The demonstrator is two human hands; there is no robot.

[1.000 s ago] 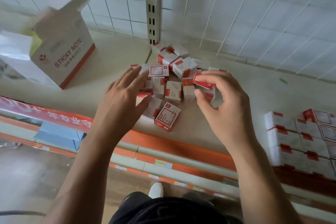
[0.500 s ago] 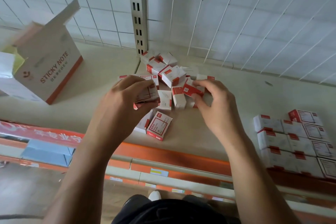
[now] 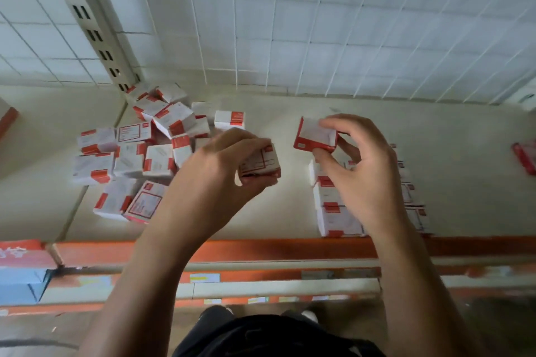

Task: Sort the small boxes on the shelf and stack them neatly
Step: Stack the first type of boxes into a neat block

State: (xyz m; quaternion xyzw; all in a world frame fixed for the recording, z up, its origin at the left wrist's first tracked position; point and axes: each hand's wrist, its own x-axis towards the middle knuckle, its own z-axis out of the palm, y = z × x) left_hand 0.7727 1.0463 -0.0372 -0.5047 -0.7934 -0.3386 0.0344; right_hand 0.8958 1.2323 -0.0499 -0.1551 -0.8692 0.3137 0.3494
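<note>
A loose heap of small white-and-red boxes (image 3: pixel 145 153) lies on the cream shelf (image 3: pixel 261 211) at the left. My left hand (image 3: pixel 220 165) grips one small box (image 3: pixel 262 164) above the shelf's middle. My right hand (image 3: pixel 356 171) pinches another small box (image 3: pixel 314 135) between thumb and fingers, held above a neat stack of boxes (image 3: pixel 333 206) that the hand partly hides.
A white wire grid (image 3: pixel 319 23) and a slotted upright (image 3: pixel 87 29) back the shelf. An orange rail (image 3: pixel 261 249) runs along its front edge. A red item (image 3: pixel 526 158) sits at the far right, blue packs (image 3: pixel 20 284) below left.
Both hands lifted a box each out of the heap and moved right, toward the neat stack. The view swung right, so the sticky-note carton has nearly left the frame.
</note>
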